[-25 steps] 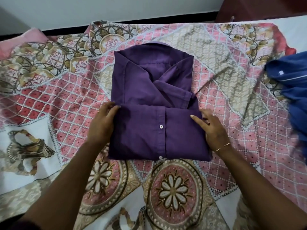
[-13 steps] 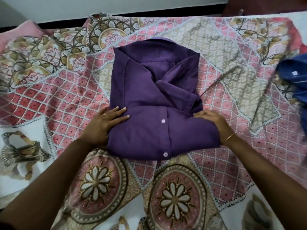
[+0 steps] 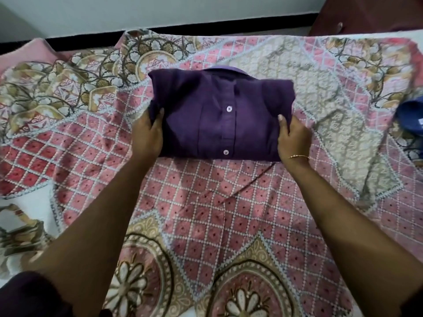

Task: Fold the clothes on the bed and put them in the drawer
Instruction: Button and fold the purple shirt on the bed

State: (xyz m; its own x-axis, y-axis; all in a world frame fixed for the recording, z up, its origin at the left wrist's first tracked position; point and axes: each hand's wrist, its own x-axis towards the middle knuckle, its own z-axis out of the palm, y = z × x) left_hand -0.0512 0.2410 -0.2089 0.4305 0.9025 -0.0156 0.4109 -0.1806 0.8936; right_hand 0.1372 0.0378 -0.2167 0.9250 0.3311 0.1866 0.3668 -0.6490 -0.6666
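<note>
Both hands, left hand [image 3: 146, 133] and right hand [image 3: 294, 137], gripped the folded purple shirt [image 3: 219, 117] by its side edges near the bed's [image 3: 206, 191] far edge; we judged it soft and floppy.

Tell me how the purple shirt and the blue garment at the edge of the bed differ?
The purple shirt is folded into a neat rectangle with its button placket showing; the blue garment looks unfolded and is mostly out of frame. The purple shirt is gripped at both sides by the left hand and right hand; nothing touches the blue garment. Both lie on the patterned bedspread.
</note>
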